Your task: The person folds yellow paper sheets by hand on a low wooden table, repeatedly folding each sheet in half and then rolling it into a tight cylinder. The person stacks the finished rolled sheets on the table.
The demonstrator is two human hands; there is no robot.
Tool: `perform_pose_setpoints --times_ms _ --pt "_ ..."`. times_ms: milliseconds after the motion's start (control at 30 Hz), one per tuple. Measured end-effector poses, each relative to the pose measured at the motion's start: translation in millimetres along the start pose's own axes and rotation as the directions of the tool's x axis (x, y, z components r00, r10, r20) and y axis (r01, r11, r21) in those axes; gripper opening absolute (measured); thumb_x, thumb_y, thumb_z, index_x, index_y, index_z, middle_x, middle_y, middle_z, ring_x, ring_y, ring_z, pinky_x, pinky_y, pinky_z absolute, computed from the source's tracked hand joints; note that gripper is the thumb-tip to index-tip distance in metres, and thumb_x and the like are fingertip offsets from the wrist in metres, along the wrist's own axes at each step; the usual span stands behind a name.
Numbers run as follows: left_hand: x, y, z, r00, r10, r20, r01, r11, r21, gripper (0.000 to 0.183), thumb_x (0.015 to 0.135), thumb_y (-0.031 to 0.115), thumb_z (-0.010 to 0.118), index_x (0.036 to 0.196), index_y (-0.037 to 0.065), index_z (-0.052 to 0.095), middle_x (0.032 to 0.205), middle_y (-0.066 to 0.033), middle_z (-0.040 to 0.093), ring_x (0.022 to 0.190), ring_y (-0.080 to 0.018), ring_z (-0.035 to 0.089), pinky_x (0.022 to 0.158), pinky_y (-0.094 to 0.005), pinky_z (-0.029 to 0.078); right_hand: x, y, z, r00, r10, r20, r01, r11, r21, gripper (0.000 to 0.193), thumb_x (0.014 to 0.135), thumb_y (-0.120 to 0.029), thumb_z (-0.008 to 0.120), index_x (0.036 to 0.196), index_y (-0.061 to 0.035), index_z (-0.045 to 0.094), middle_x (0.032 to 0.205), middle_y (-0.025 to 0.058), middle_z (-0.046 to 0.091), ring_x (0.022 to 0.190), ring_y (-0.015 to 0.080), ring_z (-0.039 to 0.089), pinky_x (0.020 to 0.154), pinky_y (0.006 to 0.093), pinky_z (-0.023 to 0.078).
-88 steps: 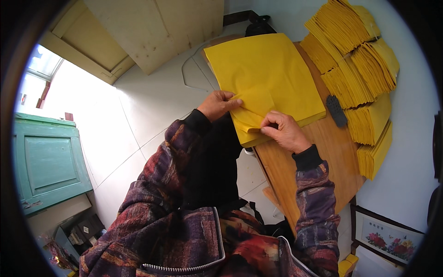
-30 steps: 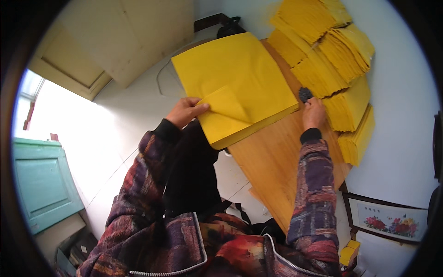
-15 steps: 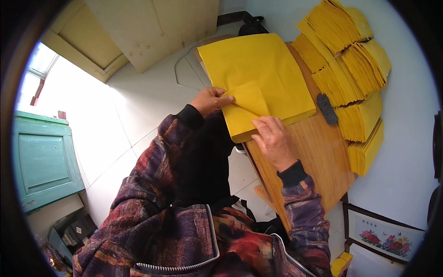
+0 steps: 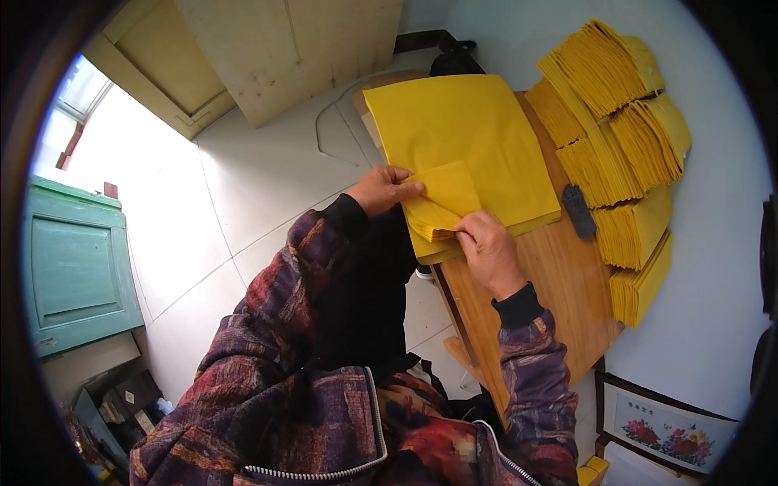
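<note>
A thick stack of large yellow paper sheets (image 4: 478, 121) lies on the near part of the wooden table. Its near left corner is turned up into a small folded flap (image 4: 450, 185), with several layered edges showing beneath. My left hand (image 4: 382, 191) grips the left side of this flap, the thumb on top and the fingers mostly hidden under it. At the flap's right end, my right hand (image 4: 491, 253) pinches the sheet edges between thumb and fingers.
Bundles of folded yellow paper (image 4: 600, 73) are piled along the wall side of the wooden table (image 4: 559, 292). A dark grey brush-like object (image 4: 578, 212) lies beside them. A framed flower picture (image 4: 668, 425) stands at lower right, a green cabinet door (image 4: 85, 267) at left.
My right hand has closed from loosely spread fingers into a pinch on the paper's edge. The turned-up corner now shows several lifted layers. The whole view has shifted slightly.
</note>
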State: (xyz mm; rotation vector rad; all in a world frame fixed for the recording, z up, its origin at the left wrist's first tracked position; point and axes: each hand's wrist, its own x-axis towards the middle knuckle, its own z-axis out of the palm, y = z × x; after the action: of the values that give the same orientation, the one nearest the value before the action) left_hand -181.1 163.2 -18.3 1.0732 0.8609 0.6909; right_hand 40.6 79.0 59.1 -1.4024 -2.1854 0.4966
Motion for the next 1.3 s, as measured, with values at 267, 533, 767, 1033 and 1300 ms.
perform_pose_setpoints --times_ms 267,533,767,1033,1300 --pt "-0.8 0.8 2.5 1.0 0.004 -0.022 -0.004 1.0 -0.026 0.031 0.09 0.022 0.064 0.103 -0.006 0.065 0.094 -0.0064 0.068 0.085 -0.0128 0.062 0.08 -0.0258 0.049 10.2 7.8 -9.5 0.972 0.168 0.167 -0.212 0.932 0.294 0.008 0.08 -0.005 0.063 0.082 0.0018 0.058 0.078 0.0131 0.059 0.069 0.0261 0.058 0.062 0.033 0.046" --pt "-5.1 12.9 4.8 0.997 -0.019 -0.072 0.03 0.986 0.163 0.034 0.092 0.029 0.061 0.098 -0.004 0.067 0.089 -0.0054 0.068 0.08 -0.0117 0.06 0.076 -0.0259 0.048 17.1 17.2 -16.8 0.946 0.202 0.255 -0.282 0.9 0.334 0.015 0.084 -0.011 0.062 0.083 0.0031 0.057 0.07 0.0107 0.058 0.063 0.0186 0.054 0.059 0.0297 0.043" --pt "-5.7 9.0 3.0 0.998 -0.002 -0.065 0.011 0.989 0.145 0.04 0.091 0.039 0.06 0.099 0.001 0.068 0.088 -0.0007 0.066 0.078 -0.0093 0.054 0.072 -0.0252 0.043 21.2 20.6 -11.9 0.929 0.299 0.216 -0.361 0.857 0.368 0.021 0.087 -0.016 0.06 0.08 0.0034 0.056 0.065 0.011 0.055 0.061 0.0161 0.051 0.058 0.0298 0.042" --pt "-4.1 3.8 -4.6 0.988 0.053 0.147 -0.053 0.999 -0.003 0.041 0.087 0.033 0.067 0.111 0.0 0.064 0.099 -0.0045 0.067 0.092 -0.0113 0.06 0.087 -0.0259 0.045 28.3 12.2 -3.6 0.938 0.313 -0.15 -0.287 0.943 0.168 0.013 0.085 -0.011 0.061 0.084 0.0012 0.058 0.076 0.0152 0.061 0.07 0.0323 0.059 0.063 0.0376 0.047" --pt "-4.3 9.6 1.7 0.997 -0.054 -0.061 0.059 0.995 0.085 0.031 0.088 0.023 0.067 0.103 -0.004 0.066 0.092 -0.0058 0.068 0.082 -0.0122 0.061 0.078 -0.0246 0.048 -10.5 -13.7 1.0 0.993 -0.121 -0.003 0.117 0.965 -0.235 0.027 0.074 -0.003 0.069 0.101 -0.0037 0.062 0.098 0.0097 0.057 0.092 0.0297 0.055 0.079 0.0362 0.048"
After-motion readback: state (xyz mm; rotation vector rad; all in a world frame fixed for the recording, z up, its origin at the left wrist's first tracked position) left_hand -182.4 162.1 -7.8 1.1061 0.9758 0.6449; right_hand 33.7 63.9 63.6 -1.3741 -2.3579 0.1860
